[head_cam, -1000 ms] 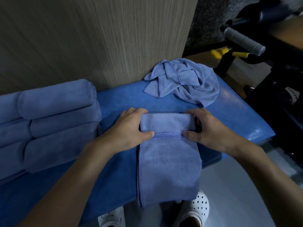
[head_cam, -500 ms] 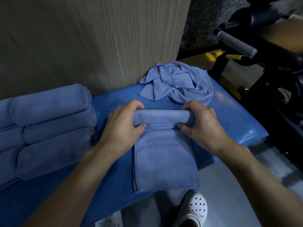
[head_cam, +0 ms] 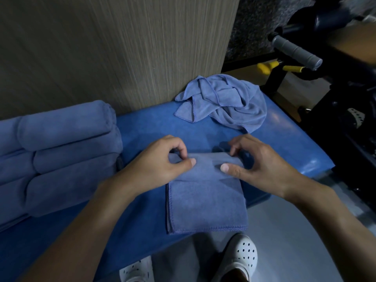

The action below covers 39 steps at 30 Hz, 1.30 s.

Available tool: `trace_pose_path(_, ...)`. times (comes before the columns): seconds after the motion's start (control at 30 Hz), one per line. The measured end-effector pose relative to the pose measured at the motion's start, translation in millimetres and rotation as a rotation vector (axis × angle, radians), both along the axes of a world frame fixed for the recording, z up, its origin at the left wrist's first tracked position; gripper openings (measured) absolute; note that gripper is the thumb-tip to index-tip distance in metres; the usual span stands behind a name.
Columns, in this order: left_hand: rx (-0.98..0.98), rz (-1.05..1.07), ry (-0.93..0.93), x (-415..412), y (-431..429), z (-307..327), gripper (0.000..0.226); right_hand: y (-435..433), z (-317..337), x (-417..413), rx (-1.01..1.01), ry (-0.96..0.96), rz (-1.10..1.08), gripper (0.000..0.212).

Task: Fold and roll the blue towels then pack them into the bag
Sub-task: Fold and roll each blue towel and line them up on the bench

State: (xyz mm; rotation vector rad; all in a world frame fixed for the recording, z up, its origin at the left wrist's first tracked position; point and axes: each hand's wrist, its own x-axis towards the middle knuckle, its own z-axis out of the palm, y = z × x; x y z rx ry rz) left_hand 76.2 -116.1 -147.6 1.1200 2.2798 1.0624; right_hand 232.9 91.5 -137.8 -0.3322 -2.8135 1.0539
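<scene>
One folded towel (head_cam: 205, 200) lies pinched by two hands: left hand (head_cam: 156, 169), right hand (head_cam: 258, 165). Beyond the grip sits one crumpled towel (head_cam: 227, 102); left of the grip, three rolled towels (head_cam: 67, 127) (others cut by the frame); nearer, two clogs (head_cam: 242, 253).

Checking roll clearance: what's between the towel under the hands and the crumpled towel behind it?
Head view: just bare blue bench top, shadowed near the right hand, lies between the folded towel and the crumpled towel.

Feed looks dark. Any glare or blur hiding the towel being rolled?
Head view: dim, but left hand, right hand and folded towel read sharp; small glare patches on the bench pad at right, clear of the towel; rolled stack at left looks soft; edges bend, wide-angle.
</scene>
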Motion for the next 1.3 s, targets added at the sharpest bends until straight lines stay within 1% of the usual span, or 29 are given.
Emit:
trace_pose_path(0.13,-0.093,-0.042,-0.038,-1,-4,-1,0.046,2,-1,1,0.004,-0.047,-0.019,0.042)
trace_pose_path(0.23,-0.14,-0.071,-0.046,0,-5,-1,0.054,3,-2,2,0.014,-0.097,-0.002,0.045)
trace_pose_path(0.33,-0.154,-0.083,-0.039,1,-4,0,0.05,4,-1,3,0.03,-0.131,0.013,0.052)
trace_pose_path(0.43,-0.181,-0.094,-0.013,1,-4,0,0.044,3,1,3,0.057,-0.179,0.036,0.066)
trace_pose_path(0.6,-0.27,-0.094,0.012,-2,-5,6,0.038,1,6,0,0.074,-0.256,0.058,0.062)
trace_pose_path(0.67,-0.245,-0.076,0.01,-2,-4,5,0.034,0,5,-3,0.038,-0.219,0.066,0.052)
trace_pose_path(0.73,-0.174,-0.026,0.058,-1,-1,4,0.033,-1,3,-7,0.028,-0.121,0.017,0.047)
trace_pose_path(0.87,0.009,0.02,0.311,0,3,8,0.032,-6,1,-15,0.141,0.101,-0.109,0.045)
trace_pose_path(0.93,0.028,0.007,0.416,3,4,12,0.034,-9,1,-16,0.194,0.138,-0.116,0.047)
trace_pose_path(1.0,-0.005,-0.011,0.463,6,4,13,0.039,-11,1,-17,0.226,0.14,-0.096,0.049)
trace_pose_path(1.07,-0.05,-0.05,0.378,7,2,13,0.044,-13,1,-16,0.232,0.121,-0.061,0.05)
trace_pose_path(1.13,-0.079,-0.09,0.208,8,-1,15,0.045,-13,1,-13,0.238,0.088,-0.019,0.051)
trace_pose_path(1.17,-0.074,-0.112,0.153,9,-2,16,0.045,-13,1,-11,0.238,0.065,0.003,0.052)
trace_pose_path(1.23,-0.02,-0.158,0.101,12,-3,19,0.036,-12,3,-7,0.211,0.027,0.04,0.051)
trace_pose_path(1.3,0.035,-0.176,0.049,13,-3,22,0.026,-11,4,-4,0.134,0.023,0.053,0.048)
